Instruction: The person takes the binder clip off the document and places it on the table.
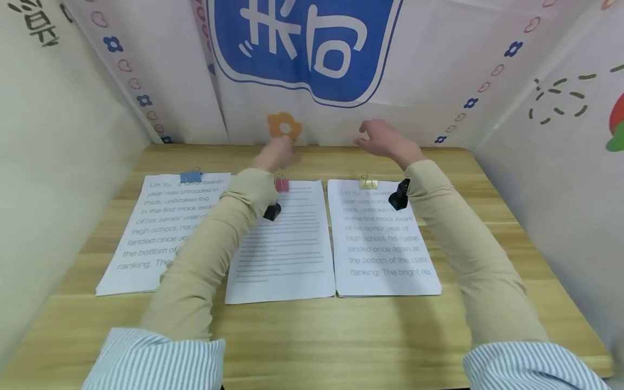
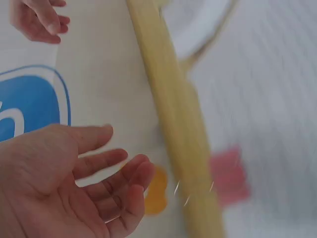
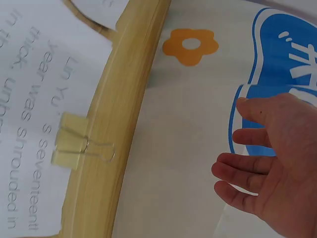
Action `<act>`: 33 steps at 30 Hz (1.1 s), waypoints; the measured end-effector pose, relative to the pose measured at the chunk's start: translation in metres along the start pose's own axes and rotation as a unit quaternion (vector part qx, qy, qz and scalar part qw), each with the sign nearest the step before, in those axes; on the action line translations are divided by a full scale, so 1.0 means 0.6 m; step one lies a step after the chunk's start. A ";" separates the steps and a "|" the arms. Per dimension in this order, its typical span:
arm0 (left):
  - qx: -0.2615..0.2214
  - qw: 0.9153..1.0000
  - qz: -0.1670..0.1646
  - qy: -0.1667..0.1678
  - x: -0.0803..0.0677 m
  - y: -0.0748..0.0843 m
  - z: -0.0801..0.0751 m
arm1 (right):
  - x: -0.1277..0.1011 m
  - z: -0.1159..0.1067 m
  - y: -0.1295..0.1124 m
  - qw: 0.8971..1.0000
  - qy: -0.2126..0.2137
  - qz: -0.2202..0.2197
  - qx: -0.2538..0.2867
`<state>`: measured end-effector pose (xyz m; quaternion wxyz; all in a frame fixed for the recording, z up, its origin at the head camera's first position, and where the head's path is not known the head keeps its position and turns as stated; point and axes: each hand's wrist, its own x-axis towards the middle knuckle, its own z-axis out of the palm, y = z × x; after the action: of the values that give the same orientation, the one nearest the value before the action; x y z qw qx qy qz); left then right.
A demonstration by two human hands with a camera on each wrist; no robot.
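Over the far edge of the table, my left hand (image 1: pixel 277 154) hovers above the middle stack of paper (image 1: pixel 283 254) and its pink binder clip (image 1: pixel 282 185). In the left wrist view its fingers (image 2: pixel 133 173) are loosely bent and hold nothing. My right hand (image 1: pixel 387 142) is raised beyond the right stack of paper (image 1: pixel 385 244), which has a yellow binder clip (image 3: pixel 72 141) on its top edge. Its fingers (image 3: pixel 242 171) are spread, slightly bent and bare. Neither hand touches paper or clip. A blue binder clip (image 1: pixel 190 177) holds the left stack of paper (image 1: pixel 138 233), partly covered by my left forearm.
The wooden table (image 1: pixel 317 341) ends at a white hanging sheet (image 1: pixel 414 81) with a blue printed sign (image 1: pixel 302 81) and an orange flower (image 1: pixel 285 127). Pale walls (image 1: pixel 53 162) stand on both sides. Black wrist mounts (image 1: pixel 400 196) sit on both forearms.
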<state>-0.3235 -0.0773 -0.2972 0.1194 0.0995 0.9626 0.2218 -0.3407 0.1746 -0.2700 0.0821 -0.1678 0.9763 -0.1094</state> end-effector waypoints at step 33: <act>-0.439 0.882 -0.174 0.004 0.075 0.054 0.230 | -0.019 0.071 0.133 0.994 -0.089 0.067 0.020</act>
<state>-0.3238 0.0179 -0.4113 0.1838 -0.1328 0.7691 0.5975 -0.3467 0.2441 -0.3289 0.1790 -0.1092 0.9718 -0.1077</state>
